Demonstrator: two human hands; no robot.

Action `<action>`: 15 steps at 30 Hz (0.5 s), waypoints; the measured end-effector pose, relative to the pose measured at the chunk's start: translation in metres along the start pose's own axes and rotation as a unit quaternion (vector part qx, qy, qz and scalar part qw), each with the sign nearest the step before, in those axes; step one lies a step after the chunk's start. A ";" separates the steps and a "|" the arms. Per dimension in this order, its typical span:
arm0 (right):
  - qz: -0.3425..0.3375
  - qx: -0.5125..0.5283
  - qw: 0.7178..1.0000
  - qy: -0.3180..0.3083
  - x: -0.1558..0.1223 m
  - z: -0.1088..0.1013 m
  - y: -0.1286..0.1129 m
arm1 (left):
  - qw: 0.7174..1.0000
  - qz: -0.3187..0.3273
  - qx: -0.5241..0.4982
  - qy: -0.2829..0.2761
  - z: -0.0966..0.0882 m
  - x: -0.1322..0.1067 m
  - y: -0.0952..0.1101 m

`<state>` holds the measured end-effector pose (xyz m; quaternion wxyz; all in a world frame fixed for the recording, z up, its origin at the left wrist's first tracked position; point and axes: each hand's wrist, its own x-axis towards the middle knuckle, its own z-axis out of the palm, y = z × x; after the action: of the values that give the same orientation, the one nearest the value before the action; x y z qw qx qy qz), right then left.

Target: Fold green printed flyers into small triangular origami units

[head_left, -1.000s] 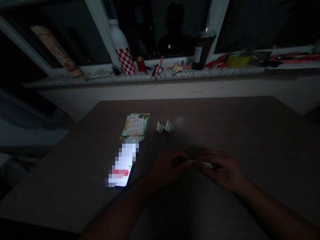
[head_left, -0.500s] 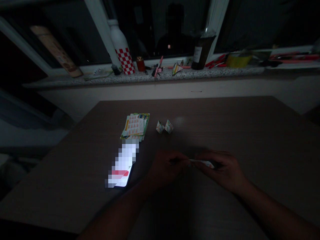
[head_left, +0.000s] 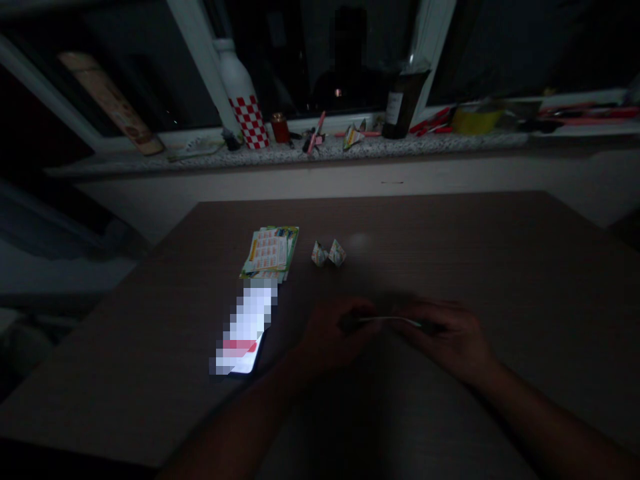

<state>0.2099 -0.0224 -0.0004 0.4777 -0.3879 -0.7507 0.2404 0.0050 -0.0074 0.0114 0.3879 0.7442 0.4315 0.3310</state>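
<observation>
A dim table (head_left: 500, 253) is seen, with two bare hands over it.
The left hand (head_left: 337, 337) and the right hand (head_left: 447, 337) are placed near each other, fingers pinched narrowly. A lit phone (head_left: 245, 333) is laid to their left, and just beyond it a stack of printed papers (head_left: 270, 252). Between both hands a thin paper piece (head_left: 387, 318) is held, slightly curved, seen nearly edge-on. Farther off, two folded paper shapes (head_left: 337, 253) are set close together.
</observation>
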 end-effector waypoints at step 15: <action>0.071 0.099 0.989 -0.083 0.005 0.000 -0.014 | 0.977 -0.099 -0.176 -0.068 0.000 0.001 -0.002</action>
<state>0.2040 -0.0266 0.0128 0.4316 -0.3701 -0.7307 0.3778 0.0050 -0.0061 0.0098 0.5723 0.6386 0.4106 0.3101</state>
